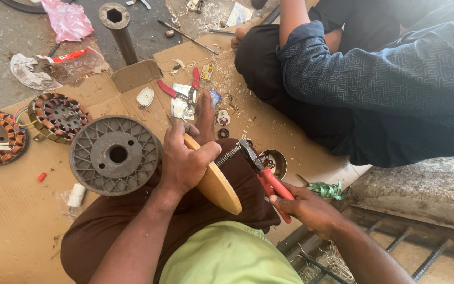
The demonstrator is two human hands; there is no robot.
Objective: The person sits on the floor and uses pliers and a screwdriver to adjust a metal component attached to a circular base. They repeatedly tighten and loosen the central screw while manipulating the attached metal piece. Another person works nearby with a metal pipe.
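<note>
Sitting on flattened cardboard (17, 210) on a concrete floor, wood shavings scattered ahead. My left hand (185, 158) is wrapped around a wooden disc (217, 186), fingers curled over its edge, holding it tilted over my lap. My right hand (308, 208) is clenched on the red handles of the pliers (261, 171); their jaws are closed on a threaded bolt (229, 155) that sticks out of the disc. Grey plastic spool (115, 155) lies just left of my left hand, touching my knee. Two copper-wound motor stators (59, 117) sit farther left on the cardboard. Second red-handled pliers (187, 92) lies ahead near my foot. Small metal bowl (275, 163) just beyond the pliers. Another person in dark patterned clothes (384, 79) sits to the right
</note>
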